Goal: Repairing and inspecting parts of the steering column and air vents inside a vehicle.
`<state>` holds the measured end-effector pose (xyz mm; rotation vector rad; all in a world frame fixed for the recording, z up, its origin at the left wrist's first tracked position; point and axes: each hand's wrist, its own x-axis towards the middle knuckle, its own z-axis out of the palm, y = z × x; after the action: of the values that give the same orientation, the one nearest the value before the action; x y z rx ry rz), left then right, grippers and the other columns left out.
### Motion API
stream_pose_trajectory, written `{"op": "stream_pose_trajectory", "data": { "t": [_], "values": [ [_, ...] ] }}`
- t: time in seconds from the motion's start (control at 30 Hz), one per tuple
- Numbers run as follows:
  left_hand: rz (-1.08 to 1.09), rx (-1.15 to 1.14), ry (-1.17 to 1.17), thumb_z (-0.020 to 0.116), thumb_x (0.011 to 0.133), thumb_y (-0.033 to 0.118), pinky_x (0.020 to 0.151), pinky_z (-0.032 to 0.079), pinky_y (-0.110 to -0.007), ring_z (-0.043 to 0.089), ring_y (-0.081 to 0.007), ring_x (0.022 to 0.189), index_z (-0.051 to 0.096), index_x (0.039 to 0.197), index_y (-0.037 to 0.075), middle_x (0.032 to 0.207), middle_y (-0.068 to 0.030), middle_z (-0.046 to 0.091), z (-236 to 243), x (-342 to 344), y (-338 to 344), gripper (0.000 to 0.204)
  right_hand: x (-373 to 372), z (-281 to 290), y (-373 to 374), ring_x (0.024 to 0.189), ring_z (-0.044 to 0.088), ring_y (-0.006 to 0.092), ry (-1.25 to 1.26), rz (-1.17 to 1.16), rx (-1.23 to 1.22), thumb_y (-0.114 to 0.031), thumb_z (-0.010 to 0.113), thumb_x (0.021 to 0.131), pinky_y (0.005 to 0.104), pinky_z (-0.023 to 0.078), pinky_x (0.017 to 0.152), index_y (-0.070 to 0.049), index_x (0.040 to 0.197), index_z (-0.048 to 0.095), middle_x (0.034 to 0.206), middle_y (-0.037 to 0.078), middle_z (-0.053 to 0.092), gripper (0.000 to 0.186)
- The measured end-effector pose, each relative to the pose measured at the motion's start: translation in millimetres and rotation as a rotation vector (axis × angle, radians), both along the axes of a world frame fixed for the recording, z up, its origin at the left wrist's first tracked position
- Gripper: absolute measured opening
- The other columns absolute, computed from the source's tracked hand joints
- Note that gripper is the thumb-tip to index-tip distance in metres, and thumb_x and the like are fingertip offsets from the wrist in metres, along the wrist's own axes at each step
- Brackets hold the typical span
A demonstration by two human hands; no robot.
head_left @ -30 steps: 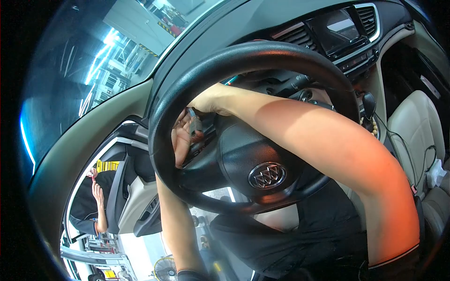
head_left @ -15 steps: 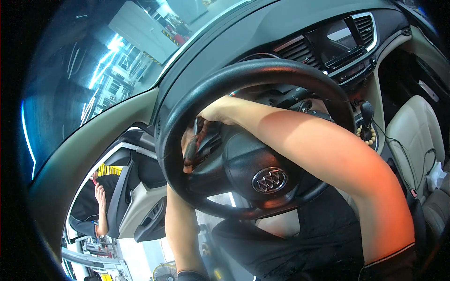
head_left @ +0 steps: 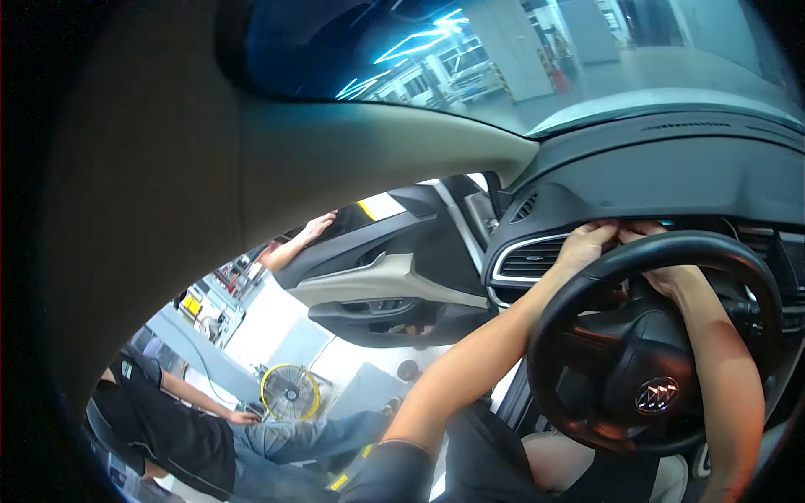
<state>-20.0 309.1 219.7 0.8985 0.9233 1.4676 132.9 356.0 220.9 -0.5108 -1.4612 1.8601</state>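
Note:
My left hand [head_left: 587, 247] reaches the instrument-cluster hood [head_left: 629, 207] above the steering wheel, its fingers bent together at the lower edge. My right hand [head_left: 667, 278] reaches through the steering wheel [head_left: 553, 331] to the same place, beside the left one, with fingertips curled and partly hidden by the rim. What either hand holds there is hidden. Left of my left hand is a silver-framed air vent [head_left: 528, 261].
The door [head_left: 377, 289] stands open on my left. Outside, a co-worker's arm [head_left: 285, 251] reaches to its top; another person [head_left: 180, 427] is low at the doorway near a yellow floor fan [head_left: 289, 391]. The roof pillar [head_left: 369, 142] crosses above.
The view has swung left and up toward door and windshield. My hands have moved to the top of the cluster opening; the small tool seen in my left hand is now out of sight.

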Motion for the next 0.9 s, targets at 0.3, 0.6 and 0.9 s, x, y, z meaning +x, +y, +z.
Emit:
{"op": "stream_pose_trajectory", "data": {
  "t": [0.3, 0.6, 0.9],
  "values": [
    [-0.016, 0.026, -0.038, 0.057, 0.092, 0.016, 0.068, 0.05, -0.027, 0.062, -0.0143, 0.077, 0.06, 0.107, 0.003, 0.089, -0.0072, 0.065, -9.2, 0.0, 13.0, 0.02, 2.5, -1.5, 8.4, 0.098, 0.056, 0.0174, 0.014, 0.098, -0.014, -0.014, 0.052, 0.095, 0.0319, 0.045, 0.086, -0.001, 0.12, 0.055, 0.11, 0.01, 0.06, 0.029],
    [0.216, 0.325, 1.236, 0.067, 0.079, 0.017, 0.088, 0.047, -0.032, 0.061, -0.0182, 0.1, 0.06, 0.116, 0.006, 0.111, -0.0106, 0.065, 20.3, -9.0, -40.5, 0.04, -17.8, -8.6, -10.0, 0.069, 0.048, 0.013, -0.185, 0.131, -0.178, -0.021, 0.052, 0.092, 0.0264, 0.039, 0.064, -0.014, 0.083, 0.059, 0.076, 0.001, 0.055, 0.014],
    [0.125, -0.154, 0.976, 0.056, 0.089, 0.028, 0.085, 0.044, -0.034, 0.056, -0.0225, 0.097, 0.058, 0.115, 0.002, 0.108, -0.0121, 0.06, -46.2, -49.3, 26.4, 0.036, 15.1, 8.9, -9.2, 0.08, 0.052, 0.0126, -0.4, 0.258, 0.046, -0.03, 0.054, 0.092, 0.0235, 0.042, 0.067, -0.013, 0.099, 0.061, 0.087, 0.002, 0.058, 0.019]
  ]
}}
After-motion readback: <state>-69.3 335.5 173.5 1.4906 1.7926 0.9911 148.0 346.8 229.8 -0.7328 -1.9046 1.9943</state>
